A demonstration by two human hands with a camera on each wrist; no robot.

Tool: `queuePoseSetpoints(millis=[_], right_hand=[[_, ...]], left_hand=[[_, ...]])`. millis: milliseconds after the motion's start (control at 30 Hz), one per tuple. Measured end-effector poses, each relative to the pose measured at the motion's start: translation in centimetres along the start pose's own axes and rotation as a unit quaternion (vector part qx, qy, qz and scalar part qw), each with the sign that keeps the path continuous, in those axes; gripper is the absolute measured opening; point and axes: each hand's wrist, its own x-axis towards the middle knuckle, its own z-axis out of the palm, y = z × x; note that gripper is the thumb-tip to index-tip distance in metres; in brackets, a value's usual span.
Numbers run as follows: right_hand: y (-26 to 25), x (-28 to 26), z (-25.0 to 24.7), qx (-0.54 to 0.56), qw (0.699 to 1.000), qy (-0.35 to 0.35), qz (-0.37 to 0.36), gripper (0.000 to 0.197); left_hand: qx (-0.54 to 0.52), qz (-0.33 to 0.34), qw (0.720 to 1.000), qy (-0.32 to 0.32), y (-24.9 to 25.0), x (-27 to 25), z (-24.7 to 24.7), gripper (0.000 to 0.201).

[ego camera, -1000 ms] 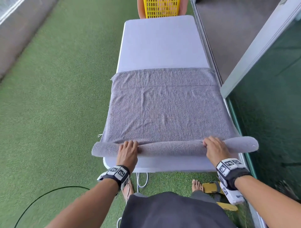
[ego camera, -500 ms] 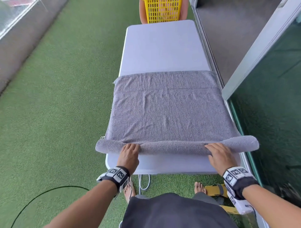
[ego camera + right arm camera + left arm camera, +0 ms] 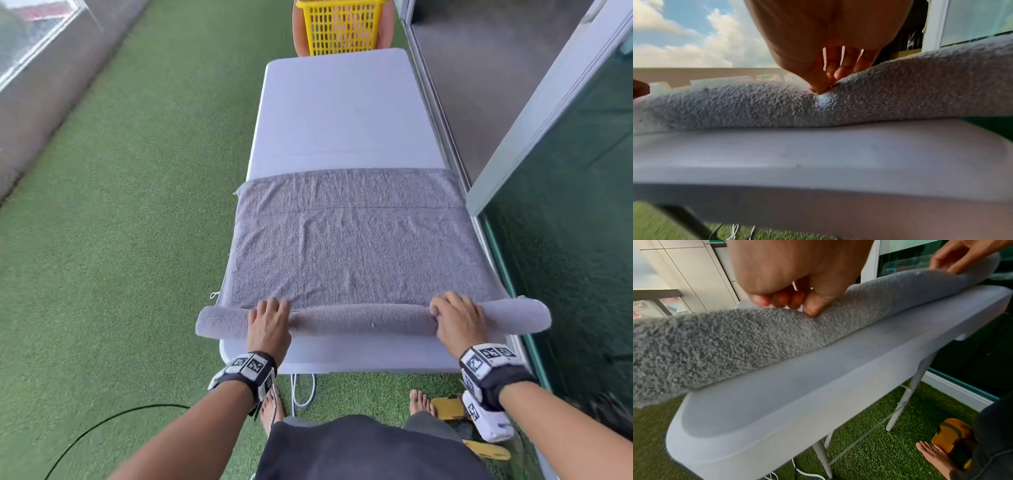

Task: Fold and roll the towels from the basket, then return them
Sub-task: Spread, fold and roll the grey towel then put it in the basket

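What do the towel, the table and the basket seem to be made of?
Towel: grey terry cloth, probably cotton; looped pile shows in the wrist views. Table: pale top, smooth and matte with rounded moulded edges, likely plastic; its legs look like painted metal tube. Basket: glossy yellow lattice, likely plastic.

Left hand point(image 3: 797, 277) curled on rolled grey towel point(image 3: 756, 340), white table point(image 3: 797, 402) beneath

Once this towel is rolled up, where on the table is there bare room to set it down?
Bare table runs from the gray towel's far edge to the yellow basket. A thin bare strip lies along the near edge, below the roll. The rest is crowded: the towel spans the table's width, left hand and right hand on it.
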Motion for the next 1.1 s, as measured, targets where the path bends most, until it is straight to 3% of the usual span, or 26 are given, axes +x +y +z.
queuePoseSetpoints(millis=[67,200,267,300,367,400,567,700,767,867,933,1033,1100], right_hand=[[-0.3,-0.6,0.3,0.005,1.000,0.021,-0.015,0.042],[0.5,-3.1,0.9,-0.001,0.998,0.037,-0.045,0.020],[1.6,-4.3,1.7,-0.018,0.998,0.005,-0.061,0.049],[2.0,-4.6,1.9,-0.023,0.997,-0.008,-0.067,0.062],[2.3,-4.5,2.1,-0.026,0.997,-0.019,-0.067,0.072],[2.1,-4.1,2.2,-0.022,0.998,-0.019,-0.062,0.072],[1.0,-1.7,0.8,0.005,1.000,-0.004,-0.020,0.054],[1.2,-1.7,-0.2,-0.044,0.997,-0.056,-0.020,0.044],[1.1,-1.4,-0.6,-0.064,0.995,-0.077,-0.022,0.040],[0.6,-1.0,-0.2,-0.045,0.998,-0.029,-0.027,0.047],[0.6,-1.7,0.5,-0.022,0.999,-0.023,-0.042,0.055],[1.6,-3.5,1.6,-0.025,0.995,-0.073,-0.064,0.073],[1.8,-3.4,1.4,-0.046,0.993,-0.077,-0.072,0.065]], left_hand=[[-0.003,0.005,1.000,0.009,0.0,-0.1,0.4,0.033],[-0.011,0.039,0.998,0.040,-0.6,-2.1,1.3,0.027],[-0.001,0.065,0.997,0.034,-1.1,-3.4,1.6,0.033],[0.006,0.072,0.997,0.020,-1.5,-3.7,1.9,0.046],[0.017,0.070,0.997,-0.013,-1.9,-3.2,2.3,0.069],[0.016,0.064,0.997,-0.026,-1.8,-2.7,2.2,0.071],[0.007,0.087,0.996,-0.004,-1.5,-0.6,1.1,0.036],[0.038,0.101,0.992,-0.069,-1.5,-0.9,0.4,0.017],[0.038,0.099,0.991,-0.085,-1.4,-0.9,0.2,0.031],[0.014,0.070,0.997,-0.016,-1.6,-0.6,1.2,0.058],[0.011,0.059,0.998,-0.017,-2.1,-1.2,1.6,0.056],[0.037,0.105,0.993,-0.026,-2.9,-2.6,2.1,0.058],[0.045,0.126,0.991,-0.006,-3.0,-2.8,1.9,0.039]])
